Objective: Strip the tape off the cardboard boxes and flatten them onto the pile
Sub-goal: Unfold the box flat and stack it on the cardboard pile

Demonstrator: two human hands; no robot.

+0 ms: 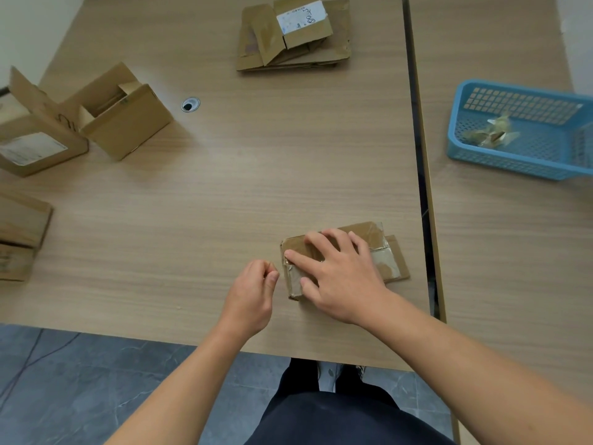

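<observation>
Wooden table (224, 187), near edge: right hand (340, 277) presses spread fingers (316, 242) on the squashed box (390, 264), left hand (253, 293) pinches thumb to forefinger beside it, whether on tape (377, 236) I can't tell; a sideways yank could tear it short.

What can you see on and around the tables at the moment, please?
taped box: one, brown, near edge of the table, under the right hand
flattened pile: one stack, brown, far side, white label on top
open boxes: two, brown, far left, side by side
more cardboard: count unclear, brown, left edge, cut off
basket: one, blue, right-hand table
tape scraps: one clump, clear and tan, inside the basket
cable hole: one, grey, in the tabletop
tables: two, light wood, side by side
right hand: pressed flat on the taped box
left hand: fingers curled at the box's left edge; any grip on tape unclear
</observation>
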